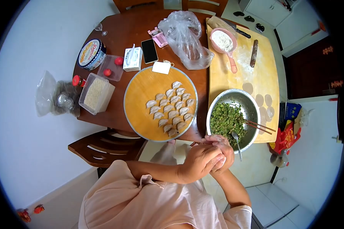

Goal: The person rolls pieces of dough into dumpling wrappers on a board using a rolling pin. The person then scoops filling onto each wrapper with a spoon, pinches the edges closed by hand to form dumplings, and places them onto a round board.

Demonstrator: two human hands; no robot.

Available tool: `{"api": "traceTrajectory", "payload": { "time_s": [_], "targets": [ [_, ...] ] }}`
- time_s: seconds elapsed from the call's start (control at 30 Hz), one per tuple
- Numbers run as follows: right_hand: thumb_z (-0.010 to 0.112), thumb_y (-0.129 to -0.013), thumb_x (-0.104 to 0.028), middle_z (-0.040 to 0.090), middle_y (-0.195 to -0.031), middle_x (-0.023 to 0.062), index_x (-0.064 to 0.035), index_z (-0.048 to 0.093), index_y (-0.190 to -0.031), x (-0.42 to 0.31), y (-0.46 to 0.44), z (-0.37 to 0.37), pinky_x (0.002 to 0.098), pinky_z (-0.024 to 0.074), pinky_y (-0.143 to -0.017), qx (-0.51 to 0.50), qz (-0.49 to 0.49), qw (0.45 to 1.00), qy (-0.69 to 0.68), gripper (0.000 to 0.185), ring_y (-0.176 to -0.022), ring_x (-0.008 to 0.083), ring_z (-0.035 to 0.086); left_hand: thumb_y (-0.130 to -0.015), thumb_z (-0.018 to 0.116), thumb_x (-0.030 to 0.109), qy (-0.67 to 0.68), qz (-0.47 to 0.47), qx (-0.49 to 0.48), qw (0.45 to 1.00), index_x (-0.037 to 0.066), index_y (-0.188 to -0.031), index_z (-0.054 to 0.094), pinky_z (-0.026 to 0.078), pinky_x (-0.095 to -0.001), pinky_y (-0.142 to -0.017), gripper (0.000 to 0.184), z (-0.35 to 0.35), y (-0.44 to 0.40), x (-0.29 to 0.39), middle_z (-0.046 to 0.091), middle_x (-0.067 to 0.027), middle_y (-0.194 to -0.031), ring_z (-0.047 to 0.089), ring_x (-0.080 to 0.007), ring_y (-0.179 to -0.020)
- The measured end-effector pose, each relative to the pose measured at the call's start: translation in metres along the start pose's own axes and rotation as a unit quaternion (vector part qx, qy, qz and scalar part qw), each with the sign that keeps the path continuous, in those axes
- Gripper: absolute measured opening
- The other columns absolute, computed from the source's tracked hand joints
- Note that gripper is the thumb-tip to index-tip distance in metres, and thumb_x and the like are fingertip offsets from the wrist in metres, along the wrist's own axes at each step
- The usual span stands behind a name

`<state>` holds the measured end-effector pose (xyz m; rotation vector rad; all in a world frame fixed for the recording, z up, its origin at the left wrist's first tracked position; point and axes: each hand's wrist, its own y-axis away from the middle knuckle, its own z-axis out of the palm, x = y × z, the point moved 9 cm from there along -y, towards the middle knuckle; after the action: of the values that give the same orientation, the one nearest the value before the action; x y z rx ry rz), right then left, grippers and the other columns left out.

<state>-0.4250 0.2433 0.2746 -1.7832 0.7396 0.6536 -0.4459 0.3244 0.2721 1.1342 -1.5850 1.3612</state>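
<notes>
My left hand and my right hand are pressed together in front of the steel bowl's near rim. Between their closed fingers a pale edge of a dumpling shows; most of it is hidden. Green chopped filling fills much of the steel bowl, where a spoon and a pair of chopsticks rest. Left of the bowl, several folded dumplings lie in rows on a round board. Flat round wrappers lie on the wooden board right of the bowl.
The wooden board carries a pink scoop of flour, a dough roll and a knife. Plastic bag, phone, tissue box, round tin and rice container stand on the table. A chair is at left.
</notes>
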Motion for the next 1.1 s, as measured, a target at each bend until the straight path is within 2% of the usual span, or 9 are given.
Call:
{"api": "traceTrajectory", "payload": {
  "time_s": [0.2,0.3,0.43,0.5,0.6,0.73,0.83,0.97,1.1],
  "targets": [
    [0.031,-0.097,-0.031,0.064,-0.093,0.0229,0.0029,0.051,-0.105,0.036,0.015,0.021,0.0378,0.0503,-0.074,0.008,0.132,0.991,-0.019,0.04,-0.08,0.0323,0.063,-0.088,0.053,0.008,-0.072,0.026,0.04,0.996,-0.002,-0.087,0.057,0.045,-0.0387,-0.06,0.011,-0.017,-0.013,-0.025,0.059,-0.0149,-0.075,0.058,-0.0321,-0.066],
    [0.039,-0.096,-0.037,0.06,-0.11,0.0223,0.0045,0.048,-0.119,0.044,0.003,0.038,0.0375,0.0448,-0.091,-0.039,0.234,0.967,-0.088,0.048,-0.102,0.0295,0.059,-0.091,0.051,0.012,0.058,-0.081,0.036,0.994,-0.003,-0.087,0.057,0.045,-0.042,-0.058,0.017,-0.032,-0.018,-0.055,0.06,-0.0178,-0.072,0.059,-0.0352,-0.065],
    [0.061,-0.09,-0.028,0.042,-0.135,0.0175,0.0024,0.027,-0.142,0.048,0.014,0.051,0.0368,0.033,-0.105,-0.065,0.339,0.904,-0.251,0.07,-0.125,0.0248,0.043,-0.09,0.044,0.008,0.038,0.085,0.03,0.995,-0.003,-0.086,0.058,0.048,-0.0395,-0.059,0.018,-0.052,-0.03,-0.039,0.062,-0.0157,-0.076,0.06,-0.0312,-0.061],
    [0.062,-0.09,-0.021,0.039,-0.138,0.0128,0.0017,0.023,-0.145,0.047,0.019,0.053,0.0345,0.0313,-0.106,-0.049,0.384,0.87,-0.306,0.071,-0.126,0.0217,0.041,-0.092,0.044,0.011,0.028,0.044,-0.017,0.999,-0.004,-0.093,0.059,0.05,-0.0392,-0.073,0.021,-0.052,-0.031,-0.044,0.062,-0.019,-0.094,0.061,-0.0324,-0.078],
    [0.057,-0.093,-0.014,0.046,-0.132,0.0119,0.0023,0.035,-0.14,0.061,0.039,0.051,0.0316,0.039,-0.1,0.0,0.44,0.83,-0.342,0.054,-0.117,0.0198,0.049,-0.096,0.044,0.027,-0.113,0.197,-0.052,0.972,-0.008,-0.118,0.054,0.047,-0.0392,-0.088,0.042,-0.048,-0.038,-0.03,0.053,-0.0268,-0.122,0.057,-0.0361,-0.108],
    [0.052,-0.096,-0.012,0.053,-0.125,0.0112,0.002,0.045,-0.134,0.055,0.03,0.052,0.0304,0.0486,-0.09,0.028,0.451,0.809,-0.376,0.041,-0.106,0.0164,0.057,-0.085,0.057,0.058,-0.042,0.061,-0.074,0.994,-0.008,-0.144,0.022,0.035,-0.0418,-0.104,0.095,-0.048,-0.034,-0.042,0.036,-0.0283,-0.142,0.04,-0.0398,-0.13],
    [0.051,-0.097,-0.014,0.055,-0.121,0.0096,-0.0002,0.046,-0.133,0.053,0.028,0.054,0.0321,0.0526,-0.085,0.036,0.436,0.803,-0.404,0.038,-0.103,0.0149,0.059,-0.089,0.056,0.048,-0.037,0.052,-0.092,0.994,-0.008,-0.143,0.024,0.035,-0.042,-0.105,0.085,-0.046,-0.032,-0.047,0.037,-0.0282,-0.141,0.041,-0.0397,-0.129],
    [0.051,-0.098,-0.016,0.058,-0.116,0.0082,-0.0013,0.047,-0.132,0.056,0.038,0.06,0.0315,0.0518,-0.086,0.065,0.449,0.79,-0.412,0.037,-0.1,0.0141,0.059,-0.092,0.05,0.013,-0.055,0.126,-0.059,0.989,-0.006,-0.132,0.046,0.037,-0.0438,-0.105,0.044,-0.052,-0.03,-0.042,0.047,-0.0224,-0.135,0.047,-0.0382,-0.124],
    [0.047,-0.1,-0.021,0.06,-0.113,0.0071,-0.0008,0.049,-0.13,0.059,0.04,0.067,0.0308,0.0499,-0.089,0.099,0.488,0.743,-0.447,0.036,-0.1,0.0128,0.059,-0.092,0.047,0.009,-0.111,0.107,-0.041,0.987,-0.005,-0.131,0.048,0.034,-0.0442,-0.106,0.041,-0.056,-0.027,-0.05,0.047,-0.0206,-0.137,0.044,-0.0372,-0.127]
  ]
}}
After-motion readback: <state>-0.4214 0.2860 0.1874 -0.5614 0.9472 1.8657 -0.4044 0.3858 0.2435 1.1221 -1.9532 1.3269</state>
